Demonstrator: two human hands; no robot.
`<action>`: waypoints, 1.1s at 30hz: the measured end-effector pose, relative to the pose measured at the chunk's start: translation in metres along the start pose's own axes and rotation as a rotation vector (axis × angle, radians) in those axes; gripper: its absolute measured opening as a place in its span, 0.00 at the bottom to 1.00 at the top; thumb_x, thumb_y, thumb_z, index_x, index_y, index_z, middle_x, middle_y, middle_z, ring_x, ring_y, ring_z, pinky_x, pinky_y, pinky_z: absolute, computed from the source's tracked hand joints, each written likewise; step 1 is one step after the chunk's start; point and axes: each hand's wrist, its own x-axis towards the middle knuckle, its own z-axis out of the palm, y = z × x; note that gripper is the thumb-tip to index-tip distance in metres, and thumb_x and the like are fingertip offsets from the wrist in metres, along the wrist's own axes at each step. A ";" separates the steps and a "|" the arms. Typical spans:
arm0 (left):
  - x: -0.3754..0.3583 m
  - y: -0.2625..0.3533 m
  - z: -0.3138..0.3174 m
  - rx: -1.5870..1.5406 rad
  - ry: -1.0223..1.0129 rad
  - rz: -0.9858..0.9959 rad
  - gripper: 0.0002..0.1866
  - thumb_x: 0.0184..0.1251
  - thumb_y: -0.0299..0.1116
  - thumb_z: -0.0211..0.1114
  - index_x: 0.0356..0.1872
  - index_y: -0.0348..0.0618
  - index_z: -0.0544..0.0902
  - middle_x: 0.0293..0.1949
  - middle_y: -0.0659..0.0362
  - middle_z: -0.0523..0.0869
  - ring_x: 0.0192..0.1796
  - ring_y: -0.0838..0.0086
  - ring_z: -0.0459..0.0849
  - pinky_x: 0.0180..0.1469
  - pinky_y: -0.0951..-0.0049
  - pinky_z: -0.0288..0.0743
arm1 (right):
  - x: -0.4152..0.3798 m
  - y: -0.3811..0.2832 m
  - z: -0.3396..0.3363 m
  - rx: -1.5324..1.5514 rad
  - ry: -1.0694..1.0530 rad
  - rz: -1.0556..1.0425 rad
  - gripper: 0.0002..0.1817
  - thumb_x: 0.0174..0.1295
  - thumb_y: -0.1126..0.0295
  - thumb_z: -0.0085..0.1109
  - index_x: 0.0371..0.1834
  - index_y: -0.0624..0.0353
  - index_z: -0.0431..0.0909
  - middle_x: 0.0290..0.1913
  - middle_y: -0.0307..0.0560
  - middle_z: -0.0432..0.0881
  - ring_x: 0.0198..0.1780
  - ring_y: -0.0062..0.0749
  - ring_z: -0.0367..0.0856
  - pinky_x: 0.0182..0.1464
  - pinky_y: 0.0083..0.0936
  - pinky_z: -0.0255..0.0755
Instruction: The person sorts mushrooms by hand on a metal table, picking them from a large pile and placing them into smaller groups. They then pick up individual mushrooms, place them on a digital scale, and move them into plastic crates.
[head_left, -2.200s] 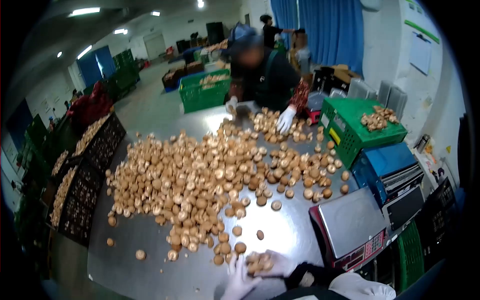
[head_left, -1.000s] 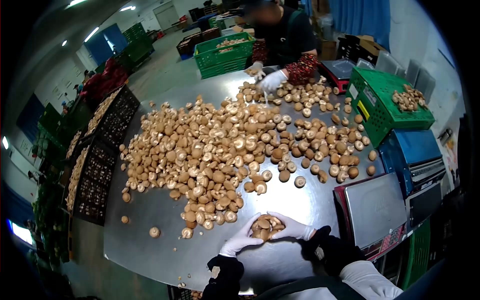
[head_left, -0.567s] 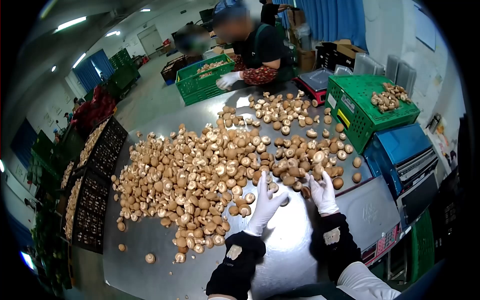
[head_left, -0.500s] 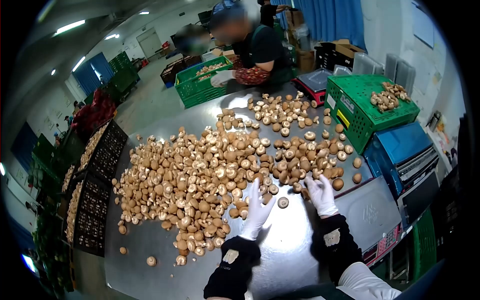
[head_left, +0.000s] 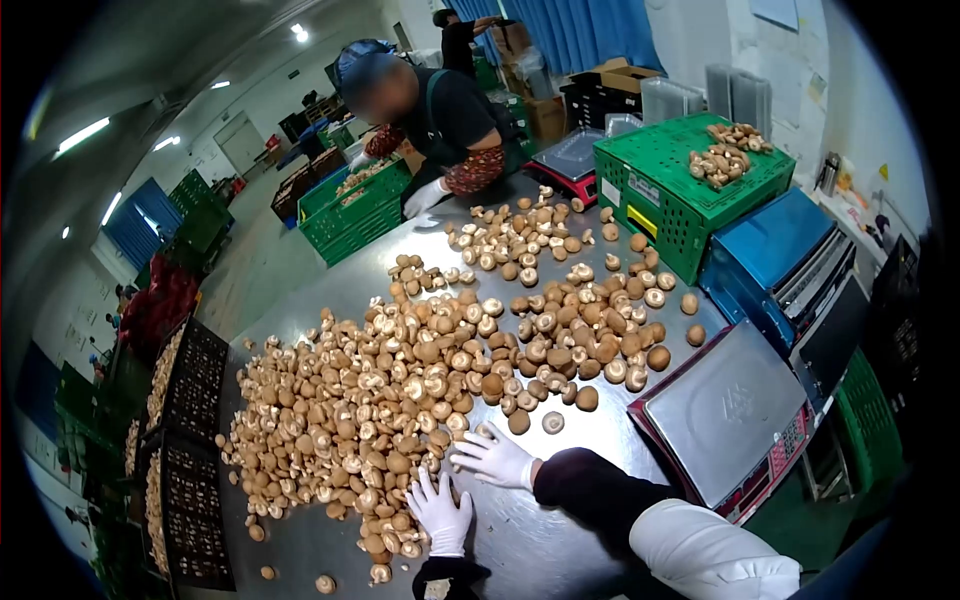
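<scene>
A wide heap of brown mushrooms (head_left: 350,400) covers much of the metal table (head_left: 540,540). My left hand (head_left: 440,512), in a white glove, lies at the heap's lower right edge with its fingers spread against the mushrooms. Just right of it and a little higher, my right hand (head_left: 497,458), also gloved, reaches leftward with fingers apart, its fingertips near the heap's edge. Neither hand holds a mushroom. A smaller group of mushrooms (head_left: 590,320) spreads to the upper right, and a single mushroom (head_left: 553,422) sits above my right hand.
Black crates (head_left: 195,510) of mushrooms stand at the left. Across the table, a person (head_left: 455,120) leans beside a green crate (head_left: 350,215). At the right are a scale (head_left: 725,410), a blue box (head_left: 775,270) and an upturned green crate (head_left: 690,190) with mushrooms on top.
My right hand has moved left from the right-hand group to beside the main heap. My left hand has moved down and left. The view has shifted, and the other person's gloved hand now touches the table.
</scene>
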 end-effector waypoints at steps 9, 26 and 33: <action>-0.006 0.000 0.000 -0.045 0.031 -0.021 0.29 0.46 0.42 0.67 0.54 0.45 0.77 0.67 0.43 0.64 0.65 0.46 0.63 0.69 0.46 0.49 | 0.003 0.124 -0.066 -0.412 0.322 0.155 0.15 0.52 0.65 0.58 0.45 0.44 0.75 0.56 0.40 0.74 0.47 0.40 0.76 0.61 0.45 0.63; -0.048 -0.076 -0.047 -0.319 0.527 -0.380 0.15 0.57 0.29 0.63 0.47 0.41 0.78 0.53 0.47 0.74 0.57 0.51 0.71 0.60 0.56 0.64 | 0.057 0.123 -0.079 -0.098 0.183 0.251 0.18 0.54 0.67 0.56 0.50 0.53 0.74 0.56 0.46 0.73 0.57 0.50 0.68 0.60 0.47 0.60; -0.033 -0.093 -0.019 -0.160 0.038 -0.612 0.38 0.60 0.59 0.57 0.68 0.51 0.64 0.63 0.50 0.71 0.65 0.48 0.66 0.65 0.43 0.53 | 0.094 -0.029 0.014 0.334 -0.223 0.154 0.35 0.58 0.44 0.52 0.65 0.52 0.66 0.68 0.61 0.60 0.68 0.61 0.56 0.68 0.54 0.47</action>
